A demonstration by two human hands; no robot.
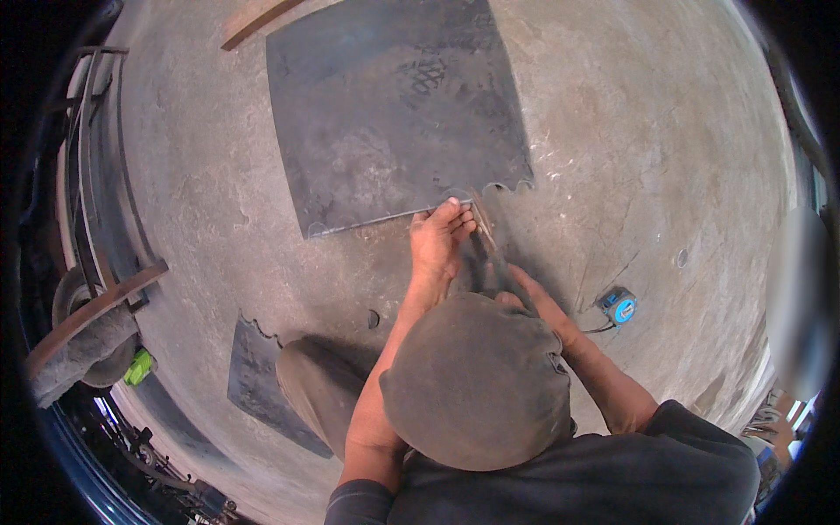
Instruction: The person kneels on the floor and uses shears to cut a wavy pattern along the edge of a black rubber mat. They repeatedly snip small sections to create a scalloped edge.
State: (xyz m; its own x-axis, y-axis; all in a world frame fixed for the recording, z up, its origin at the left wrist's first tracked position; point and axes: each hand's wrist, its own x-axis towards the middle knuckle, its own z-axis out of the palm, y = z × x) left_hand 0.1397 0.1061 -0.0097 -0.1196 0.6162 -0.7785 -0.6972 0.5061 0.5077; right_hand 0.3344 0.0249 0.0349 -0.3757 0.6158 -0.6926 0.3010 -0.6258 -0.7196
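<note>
A large dark flat sheet (385,105) lies on the concrete floor, its lower right edge cut into scallops, with faint circles marked along that edge. My left hand (437,241) pinches the sheet's lower edge beside the cut. My right hand (529,289) grips long metal shears (486,229), whose blades reach the edge just right of my left fingers; their handles are partly hidden by a dark cloth cap (472,385) in the lower middle of the view. A small dark cut piece (374,319) lies below and left of my left hand.
A blue tape measure (619,304) lies right. A scalloped offcut (258,376) lies beside a bent knee (315,385). A wooden plank (254,22) is at the top. Metal rails (86,175), a board (96,311) and a green object (138,367) line the left side.
</note>
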